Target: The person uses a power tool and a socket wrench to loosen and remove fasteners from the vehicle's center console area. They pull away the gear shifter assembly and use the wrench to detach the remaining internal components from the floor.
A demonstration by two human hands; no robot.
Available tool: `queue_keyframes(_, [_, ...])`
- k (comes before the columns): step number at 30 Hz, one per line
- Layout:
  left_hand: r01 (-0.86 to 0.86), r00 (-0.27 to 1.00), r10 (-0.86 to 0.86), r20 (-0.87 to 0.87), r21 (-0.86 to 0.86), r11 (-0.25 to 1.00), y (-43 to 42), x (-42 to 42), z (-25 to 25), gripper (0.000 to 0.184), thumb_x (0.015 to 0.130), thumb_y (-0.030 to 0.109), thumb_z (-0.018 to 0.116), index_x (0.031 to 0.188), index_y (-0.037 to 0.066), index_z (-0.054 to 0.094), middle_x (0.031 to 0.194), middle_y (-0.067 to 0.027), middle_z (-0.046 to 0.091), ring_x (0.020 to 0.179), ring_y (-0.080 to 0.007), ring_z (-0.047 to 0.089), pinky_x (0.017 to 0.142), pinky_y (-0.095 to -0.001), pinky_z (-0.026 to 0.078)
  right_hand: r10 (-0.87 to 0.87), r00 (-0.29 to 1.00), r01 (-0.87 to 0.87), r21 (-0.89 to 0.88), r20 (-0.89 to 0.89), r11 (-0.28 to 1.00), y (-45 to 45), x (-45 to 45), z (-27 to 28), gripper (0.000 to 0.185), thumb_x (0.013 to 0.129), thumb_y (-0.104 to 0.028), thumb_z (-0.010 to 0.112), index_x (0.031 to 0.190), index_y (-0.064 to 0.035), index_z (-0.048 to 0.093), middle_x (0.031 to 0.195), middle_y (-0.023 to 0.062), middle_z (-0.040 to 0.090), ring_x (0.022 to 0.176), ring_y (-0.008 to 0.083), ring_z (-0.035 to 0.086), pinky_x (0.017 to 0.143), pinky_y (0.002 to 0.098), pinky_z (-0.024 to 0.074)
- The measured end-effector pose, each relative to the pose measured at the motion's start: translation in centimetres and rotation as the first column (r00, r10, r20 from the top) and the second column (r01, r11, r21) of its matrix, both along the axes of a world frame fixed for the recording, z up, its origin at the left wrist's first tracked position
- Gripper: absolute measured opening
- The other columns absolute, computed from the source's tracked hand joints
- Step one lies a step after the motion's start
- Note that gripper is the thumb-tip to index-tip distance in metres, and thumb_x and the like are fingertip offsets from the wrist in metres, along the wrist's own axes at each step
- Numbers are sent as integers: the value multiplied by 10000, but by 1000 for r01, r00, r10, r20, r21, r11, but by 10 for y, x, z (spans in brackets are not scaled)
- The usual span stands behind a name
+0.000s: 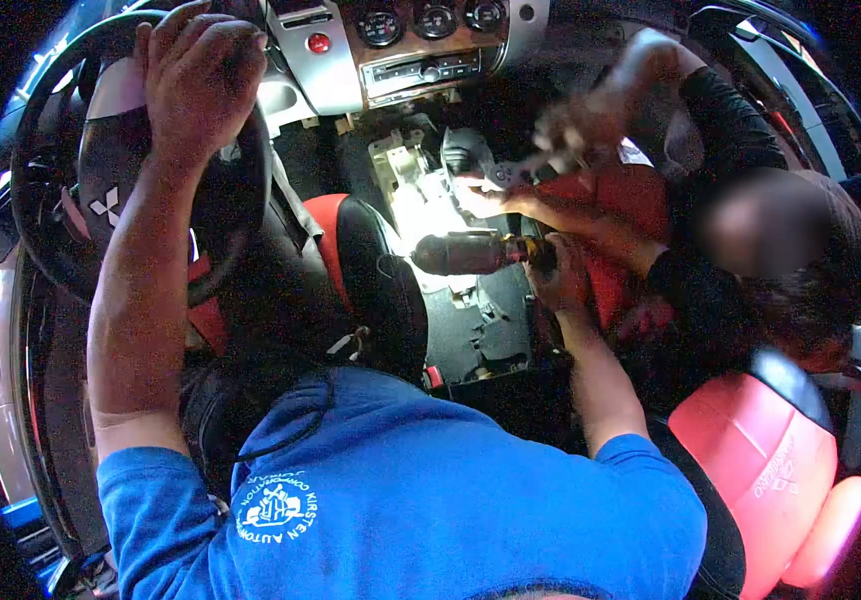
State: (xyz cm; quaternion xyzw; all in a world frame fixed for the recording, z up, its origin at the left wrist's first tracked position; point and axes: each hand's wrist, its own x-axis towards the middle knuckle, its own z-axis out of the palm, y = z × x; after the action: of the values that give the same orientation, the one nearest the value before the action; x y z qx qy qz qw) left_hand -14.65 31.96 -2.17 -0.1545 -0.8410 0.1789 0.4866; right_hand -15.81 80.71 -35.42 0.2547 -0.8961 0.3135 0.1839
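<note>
My left hand [203,85] is at the upper rim of the black steering wheel [23,165], its fingers curled over it. Low on the right, my right hand [559,280] is closed around the end of a dark, cylindrical hand-held work light [461,253]. The lamp points left across the stripped centre console area, above a brightly lit metal bracket [421,195]. Just beyond it stands the gear lever [461,145] with its grey surround. A co-worker's lit hand [486,200] touches that surround; their other hand [601,120] is blurred by motion.
The co-worker [751,240] leans in from the passenger side over a red seat [621,205]. Ahead is the dashboard with a radio [426,72]. A black and red driver's seat [376,270] edge borders the console on the left, and a red seatback [751,460] stands lower right.
</note>
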Motion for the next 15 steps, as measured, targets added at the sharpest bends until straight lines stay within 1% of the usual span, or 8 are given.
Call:
queue_keyframes(1, [-15,1000,15,2,-60,998,-5,-1,-3,110,917,254,680,987,169,684,1084,-31,678,1220,-271,571,1090,-528,325,18,1000,-18,2,-14,1000,1,-1,-1,583,743,-274,812,1207,-17,571,1152,234,617,1084,429,590,1000,512,462])
queue_keyframes(4, [-23,1000,23,-14,-29,999,-3,0,-1,108,917,255,676,988,175,688,1096,-32,674,1219,-268,574,1104,-533,313,21,993,-16,41,-114,999,-3,-4,-6,592,735,-261,824,1209,-11,573,1153,228,621,1079,435,592,999,512,466])
queue_keyframes(7, [30,1000,-30,2,-29,999,-7,-1,-2,119,922,263,666,1003,177,687,1106,-35,671,1219,-271,577,1109,-534,308,9,992,0,72,-130,997,-2,-3,-4,594,728,-251,829,1208,-10,575,1150,224,626,1074,438,594,990,516,469])
queue_keyframes(10, [1,1000,0,5,-49,999,-10,-2,-4,124,921,263,665,1004,173,685,1104,-38,673,1207,-277,584,1107,-537,310,47,987,-40,52,-156,998,-5,-1,8,591,728,-250,829,1205,-9,576,1142,226,627,1074,434,595,990,522,467])
queue_keyframes(13, [-26,1000,26,1,-72,997,-7,-1,-3,124,917,257,669,1001,168,686,1090,-37,679,1207,-277,586,1095,-532,325,30,978,-20,48,-206,999,-7,-2,5,591,727,-254,828,1205,-13,579,1148,227,625,1074,431,596,993,521,462])
queue_keyframes(15, [-14,1000,14,-1,-54,998,-5,-1,-1,122,912,250,675,997,164,687,1079,-39,682,1200,-278,591,1083,-514,341,13,978,-3,51,-209,999,-5,-2,1,595,730,-264,825,1209,-12,577,1156,227,619,1079,428,592,991,522,461])
